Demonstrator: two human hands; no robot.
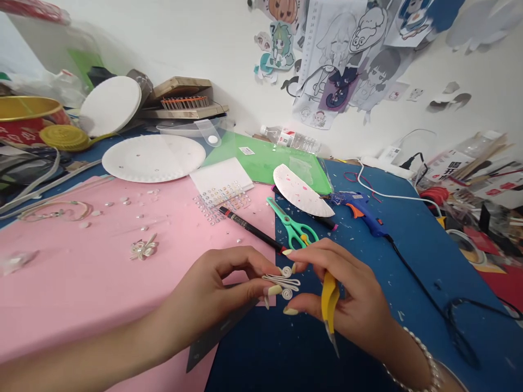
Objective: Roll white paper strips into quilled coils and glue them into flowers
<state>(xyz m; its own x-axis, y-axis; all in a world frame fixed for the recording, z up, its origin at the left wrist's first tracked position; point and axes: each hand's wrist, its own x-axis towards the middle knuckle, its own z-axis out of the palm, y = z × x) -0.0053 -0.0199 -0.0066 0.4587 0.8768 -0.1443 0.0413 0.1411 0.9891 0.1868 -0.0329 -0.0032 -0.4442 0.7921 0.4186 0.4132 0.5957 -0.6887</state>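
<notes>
Between the thumb and fingers of my left hand (pixel 223 283) is a small white ornament of folded loops with a spiral coil (pixel 287 294) at either side. My right hand (pixel 355 288) keeps a pair of yellow tweezers (pixel 329 296) tucked in its palm, tips pointing down. Its thumb and fingertips are spread around the ornament's right end; whether they touch it I cannot tell. A similar looped white flower piece (pixel 144 248) lies on the pink sheet (pixel 93 294) at left. Beneath my left hand sits a dark grey flat piece (pixel 212 337).
Beyond my hands lie green scissors (pixel 289 223), a black marker (pixel 251 227), a rhinestone sheet (pixel 223 200) and a half paper plate (pixel 300 190). A blue glue gun (pixel 362 209) trails its black cord down the right. A white paper plate (pixel 153 158) stands farther left.
</notes>
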